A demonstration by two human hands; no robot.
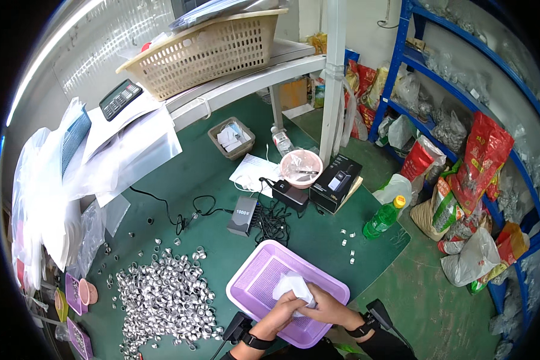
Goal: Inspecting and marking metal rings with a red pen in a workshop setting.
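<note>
Both my hands meet over a purple plastic basket tray (255, 282) at the lower middle. My left hand (277, 317) and my right hand (326, 309) together grip a crumpled white cloth or tissue (292, 285) that presses against the inside of the tray. Black wrist straps sit on both forearms. Left of the tray lies a large heap of small silver metal rings (162, 297) on the green floor mat (210, 174).
A black power bank (242, 216) with tangled cables, a black box (337, 182), a pink bowl (301, 168) and a green bottle (384, 218) lie beyond the tray. A white table with a beige basket (204, 51) stands behind. Blue shelves (414, 60) with bags fill the right side.
</note>
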